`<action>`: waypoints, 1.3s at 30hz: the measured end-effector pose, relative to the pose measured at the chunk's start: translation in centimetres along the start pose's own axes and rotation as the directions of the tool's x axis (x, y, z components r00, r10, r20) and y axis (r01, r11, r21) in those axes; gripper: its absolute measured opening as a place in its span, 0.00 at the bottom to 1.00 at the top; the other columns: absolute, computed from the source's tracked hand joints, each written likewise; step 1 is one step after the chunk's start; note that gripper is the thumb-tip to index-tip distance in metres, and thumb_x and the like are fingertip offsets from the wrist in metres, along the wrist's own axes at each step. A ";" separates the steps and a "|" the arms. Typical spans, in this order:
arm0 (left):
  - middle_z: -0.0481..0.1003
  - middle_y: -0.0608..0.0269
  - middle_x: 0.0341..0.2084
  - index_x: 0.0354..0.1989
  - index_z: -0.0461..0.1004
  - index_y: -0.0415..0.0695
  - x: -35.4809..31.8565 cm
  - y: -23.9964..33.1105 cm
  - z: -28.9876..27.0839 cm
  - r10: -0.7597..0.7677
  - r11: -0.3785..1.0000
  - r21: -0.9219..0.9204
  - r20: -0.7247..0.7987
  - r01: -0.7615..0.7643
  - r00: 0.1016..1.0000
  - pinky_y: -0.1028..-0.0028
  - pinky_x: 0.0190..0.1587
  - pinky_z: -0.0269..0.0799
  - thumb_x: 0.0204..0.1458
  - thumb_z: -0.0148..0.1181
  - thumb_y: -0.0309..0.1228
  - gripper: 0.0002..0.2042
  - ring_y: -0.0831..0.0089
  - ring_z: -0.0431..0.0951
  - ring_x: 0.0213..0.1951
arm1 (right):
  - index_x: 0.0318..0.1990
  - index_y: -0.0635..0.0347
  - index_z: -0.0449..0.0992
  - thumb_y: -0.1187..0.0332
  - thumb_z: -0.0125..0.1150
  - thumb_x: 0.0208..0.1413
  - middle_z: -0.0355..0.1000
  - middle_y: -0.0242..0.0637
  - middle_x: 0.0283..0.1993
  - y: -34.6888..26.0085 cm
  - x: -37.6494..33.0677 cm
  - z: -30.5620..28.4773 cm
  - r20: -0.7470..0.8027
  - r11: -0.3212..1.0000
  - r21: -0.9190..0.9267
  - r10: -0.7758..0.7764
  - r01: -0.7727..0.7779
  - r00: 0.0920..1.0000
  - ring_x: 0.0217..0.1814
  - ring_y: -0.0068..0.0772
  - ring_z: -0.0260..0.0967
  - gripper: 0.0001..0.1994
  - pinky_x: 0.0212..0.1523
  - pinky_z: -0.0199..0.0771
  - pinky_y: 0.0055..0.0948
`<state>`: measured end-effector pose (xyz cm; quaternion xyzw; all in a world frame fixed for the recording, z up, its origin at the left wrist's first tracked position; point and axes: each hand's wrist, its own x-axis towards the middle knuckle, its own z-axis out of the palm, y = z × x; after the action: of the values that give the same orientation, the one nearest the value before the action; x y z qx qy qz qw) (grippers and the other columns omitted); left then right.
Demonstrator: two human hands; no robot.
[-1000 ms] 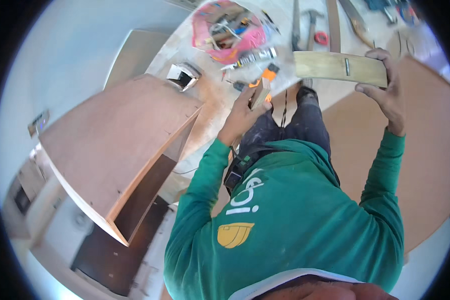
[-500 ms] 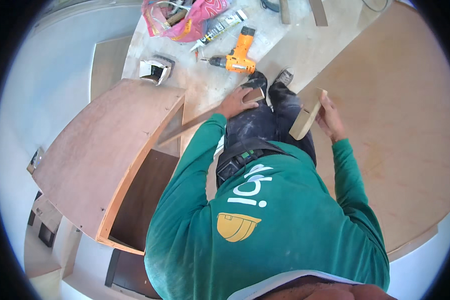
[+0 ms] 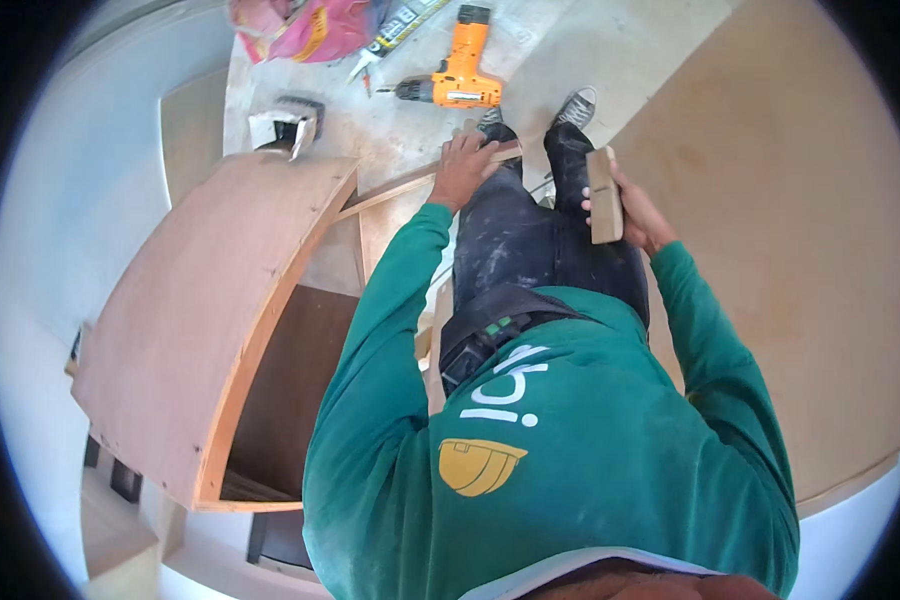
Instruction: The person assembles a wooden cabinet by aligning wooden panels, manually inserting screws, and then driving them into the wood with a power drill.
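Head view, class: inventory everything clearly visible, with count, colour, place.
drill: 1, orange and black, top centre
tube: 1, mostly white, left of drill
bag: 1, pink, top left
wooden box: 1, brown, left
carton: 1, white, beyond box
board: 1, tan, right
wooden strip: 1, brown, in left grip
wooden block: 1, tan, in right grip
shoes: 2, grey, near drill
trousers: 1, dark, centre
sweatshirt: 1, green, bottom centre
belt: 1, black, waist
grips: 2, bare, upper centre

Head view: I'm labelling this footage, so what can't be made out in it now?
In the head view:
Left hand: its back hides how it meets the wooden strip.
Right hand: the wooden block hides part of it.
Pink bag: cut off by the upper edge.
Wooden box: its own panel hides much of the inside.
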<state>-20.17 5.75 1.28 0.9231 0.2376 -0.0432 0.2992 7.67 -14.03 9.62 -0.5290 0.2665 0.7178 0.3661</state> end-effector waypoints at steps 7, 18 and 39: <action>0.73 0.62 0.46 0.68 0.70 0.59 -1.5 -2.6 1.0 0.075 0.980 0.160 0.237 -0.115 0.969 0.59 0.52 0.68 0.50 0.68 0.31 0.33 0.58 0.73 0.50 | 0.65 0.64 0.68 0.53 0.45 0.75 0.73 0.37 0.43 1.9 6.7 4.0 0.036 0.944 -0.297 -0.142 0.146 0.989 0.38 0.32 0.76 0.24 0.39 0.81 0.34; 0.73 0.64 0.43 0.70 0.68 0.62 0.0 -4.6 -1.1 0.171 0.970 0.104 0.357 -0.221 0.918 0.59 0.49 0.65 0.48 0.70 0.36 0.36 0.62 0.73 0.49 | 0.49 0.69 0.76 0.51 0.51 0.70 0.74 0.40 0.35 4.3 13.3 6.8 -0.058 0.927 -0.327 -0.216 0.186 0.975 0.29 0.32 0.74 0.24 0.29 0.77 0.34; 0.74 0.69 0.43 0.72 0.67 0.63 -0.6 -4.9 -1.3 0.167 0.979 0.053 0.335 -0.196 0.927 0.60 0.50 0.63 0.47 0.70 0.33 0.39 0.66 0.74 0.49 | 0.52 0.67 0.79 0.56 0.53 0.69 0.76 0.37 0.34 3.2 11.9 9.5 -0.203 0.902 -0.394 -0.271 0.175 0.941 0.32 0.29 0.73 0.21 0.31 0.75 0.33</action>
<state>-23.10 9.71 -0.12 0.9328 0.0960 -0.1789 0.2977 -2.34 -5.67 1.13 -0.7026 0.1080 0.6347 0.3030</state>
